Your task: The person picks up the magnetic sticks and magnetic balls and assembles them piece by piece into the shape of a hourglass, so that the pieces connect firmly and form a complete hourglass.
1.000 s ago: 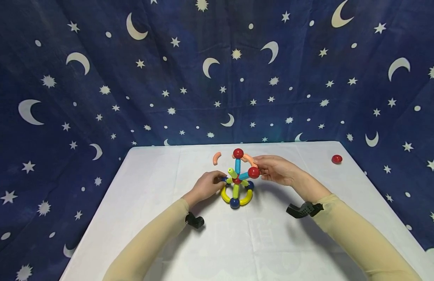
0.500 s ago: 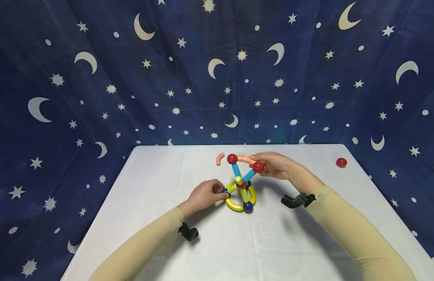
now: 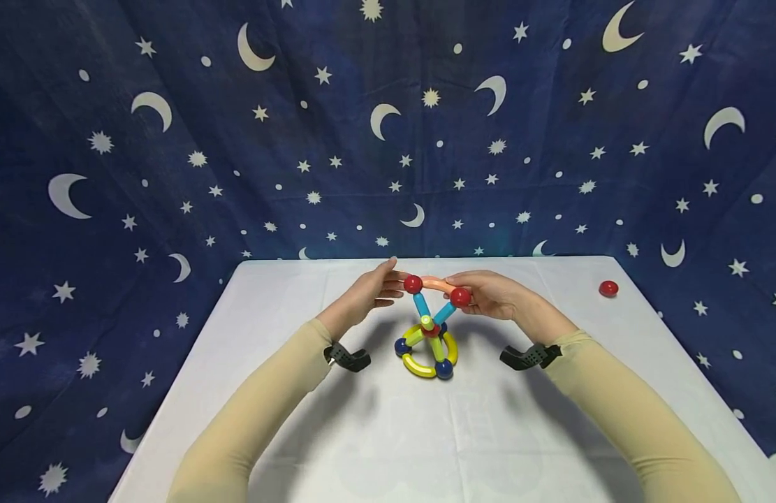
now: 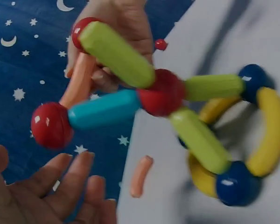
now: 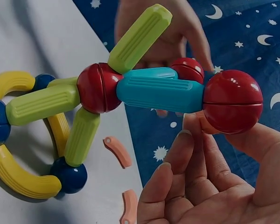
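A magnetic stick-and-ball model stands on a ring of yellow curved rods and blue balls. Green rods lead up to a red centre ball, and light blue rods rise to two upper red balls. My right hand pinches an orange curved rod by the right upper ball. This rod spans the two upper balls. Beside the left upper ball is my left hand, fingers extended; in the left wrist view they look just apart from that ball.
Two loose orange curved rods lie on the white tablecloth behind the model. A separate red ball rests near the table's right edge. A dark blue curtain with moons and stars hangs behind and beside the table.
My left hand has let go of the base's blue ball and risen to the left upper ball. Earlier, the model turned slightly, and the orange rod's far end came to the left upper ball.
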`<state>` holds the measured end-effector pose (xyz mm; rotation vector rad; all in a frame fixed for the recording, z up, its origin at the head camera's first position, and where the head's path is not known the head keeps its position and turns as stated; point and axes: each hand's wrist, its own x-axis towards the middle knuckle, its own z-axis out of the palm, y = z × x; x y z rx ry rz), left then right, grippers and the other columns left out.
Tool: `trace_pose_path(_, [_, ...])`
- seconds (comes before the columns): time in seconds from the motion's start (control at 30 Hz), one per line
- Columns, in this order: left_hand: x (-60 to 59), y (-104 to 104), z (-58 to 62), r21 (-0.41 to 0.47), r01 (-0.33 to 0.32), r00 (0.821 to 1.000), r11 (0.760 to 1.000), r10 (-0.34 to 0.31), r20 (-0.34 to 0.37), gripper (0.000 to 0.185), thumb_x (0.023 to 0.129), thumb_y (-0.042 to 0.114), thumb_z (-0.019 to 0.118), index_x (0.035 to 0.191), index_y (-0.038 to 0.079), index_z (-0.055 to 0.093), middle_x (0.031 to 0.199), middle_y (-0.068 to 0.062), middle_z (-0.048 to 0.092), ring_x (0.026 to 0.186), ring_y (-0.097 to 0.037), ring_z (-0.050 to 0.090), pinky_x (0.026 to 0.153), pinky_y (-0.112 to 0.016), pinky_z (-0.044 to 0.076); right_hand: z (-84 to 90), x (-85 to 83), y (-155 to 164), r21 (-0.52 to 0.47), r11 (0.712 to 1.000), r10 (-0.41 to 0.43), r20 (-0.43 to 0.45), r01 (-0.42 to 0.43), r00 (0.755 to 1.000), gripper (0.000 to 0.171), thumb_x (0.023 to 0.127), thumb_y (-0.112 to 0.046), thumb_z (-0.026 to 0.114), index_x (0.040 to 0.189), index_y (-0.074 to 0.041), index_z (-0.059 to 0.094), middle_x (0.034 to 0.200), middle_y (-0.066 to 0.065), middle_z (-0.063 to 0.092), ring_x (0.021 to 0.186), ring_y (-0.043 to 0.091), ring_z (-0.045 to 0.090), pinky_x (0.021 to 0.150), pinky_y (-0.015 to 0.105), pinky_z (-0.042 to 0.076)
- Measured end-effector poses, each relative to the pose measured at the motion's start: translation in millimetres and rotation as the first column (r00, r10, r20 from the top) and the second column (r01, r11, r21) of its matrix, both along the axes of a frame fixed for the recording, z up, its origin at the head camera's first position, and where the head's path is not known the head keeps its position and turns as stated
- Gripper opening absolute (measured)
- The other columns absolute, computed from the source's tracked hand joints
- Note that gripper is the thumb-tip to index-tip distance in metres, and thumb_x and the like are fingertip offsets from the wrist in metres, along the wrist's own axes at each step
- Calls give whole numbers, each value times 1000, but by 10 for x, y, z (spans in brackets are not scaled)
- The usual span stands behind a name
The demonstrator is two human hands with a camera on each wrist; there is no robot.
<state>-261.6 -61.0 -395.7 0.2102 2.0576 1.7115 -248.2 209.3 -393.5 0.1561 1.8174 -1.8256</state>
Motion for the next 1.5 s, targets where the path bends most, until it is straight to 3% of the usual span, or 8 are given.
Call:
trace_pose_path(0.13, [-101,175,128,-66,79,996,995,-77,38,66,106,60,35,134,9,67,121,-8,71,118,-28,63,105,-45,46,-18,9,-18,-14,1000,-9,5,9,1000,43,102,-26,64,137,-4,56,118,11,71,97,22,64,81,30,53])
trace_pose_path(0.3, [-155,310,186,-157,125,992,980,-125,11,51,104,50,50,125,10,74,108,-5,74,98,-17,67,91,-34,54,-47,12,-36,-24,1000,-6,-6,6,1000,45,103,-30,61,138,-4,55,124,13,67,98,21,62,82,30,52])
trace_pose_path(0.5, [-163,375,197,-185,123,992,975,-126,-6,41,100,41,61,116,6,75,99,-4,75,87,-13,66,89,-34,56,-217,95,44,55,991,-121,-66,124,990,41,103,-31,60,133,-3,60,99,3,71,85,16,64,76,28,55])
trace_pose_path(0.6, [-152,375,203,-191,117,993,974,-121,-6,40,100,40,62,114,5,74,98,-5,75,85,-12,65,91,-37,55,-372,262,57,204,973,-71,-173,106,982,35,102,-24,60,124,3,64,92,5,71,82,17,64,77,32,55])
trace_pose_path(0.8, [-137,369,224,-188,136,990,973,-142,-14,36,100,36,63,117,6,75,108,-13,74,87,-12,66,89,-35,56,-674,725,-52,502,865,229,-372,-12,900,27,91,-25,75,105,-4,65,86,9,62,76,21,57,65,33,47])
trace_pose_path(1.1, [-130,363,226,-206,143,988,968,-150,-22,35,100,36,63,116,8,76,104,-7,76,90,-15,65,82,-30,56,-839,1023,-294,728,678,384,-473,105,793,36,79,-33,90,97,-18,63,82,-1,53,72,13,48,60,28,39])
trace_pose_path(1.37, [-111,234,247,-219,136,989,966,-147,-34,35,102,35,61,115,5,75,97,-5,75,79,-11,61,74,-27,54,-830,980,-271,750,651,418,-478,112,773,28,81,-24,87,102,-17,69,88,-2,54,77,13,49,65,31,45])
trace_pose_path(1.5, [-90,116,256,-210,135,990,968,-142,-18,34,102,31,60,117,3,73,105,-12,76,81,-12,64,81,-34,56,-812,903,-193,766,634,437,-468,106,768,28,84,-20,84,109,-18,71,92,-3,56,82,13,51,70,32,46])
